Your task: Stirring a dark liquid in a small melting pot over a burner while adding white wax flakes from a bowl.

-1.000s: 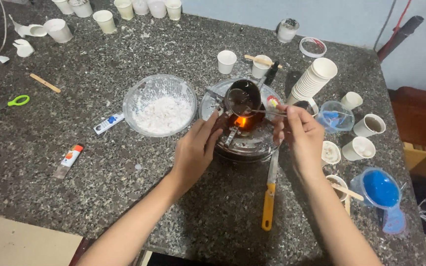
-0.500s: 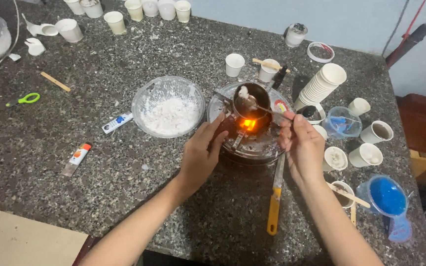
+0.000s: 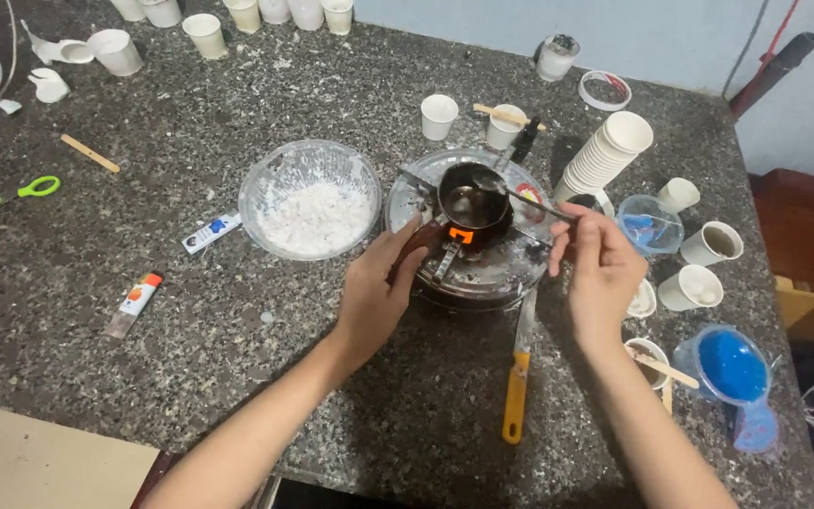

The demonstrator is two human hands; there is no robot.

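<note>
While the left hand (image 3: 376, 292) grips the handle of the small dark pot (image 3: 473, 203) and holds it over the orange flame (image 3: 461, 236), the right hand (image 3: 600, 273) pinches a thin spoon (image 3: 520, 196) whose bowl now rests at the pot's far rim. Half a second ago that spoon carried a white lump above the pot; the lump is gone from view and the pot shows only dark, glossy liquid, so I judge the white stuff has dropped in and is melting or has sunk. The flame also looks smaller and more hidden under the pot than before. Pot and flame sit on a round metal tray (image 3: 482, 273) at the table's middle. Just left of the tray stands a clear bowl (image 3: 308, 200) of white flakes, untouched. A yellow-handled knife (image 3: 517, 377) lies below the tray, near the right wrist. To the right are a stack of paper cups (image 3: 605, 151), several single cups, and a blue-filled container (image 3: 729, 366). Green scissors (image 3: 7, 200) lie far left on the granite table (image 3: 143, 358).
</note>
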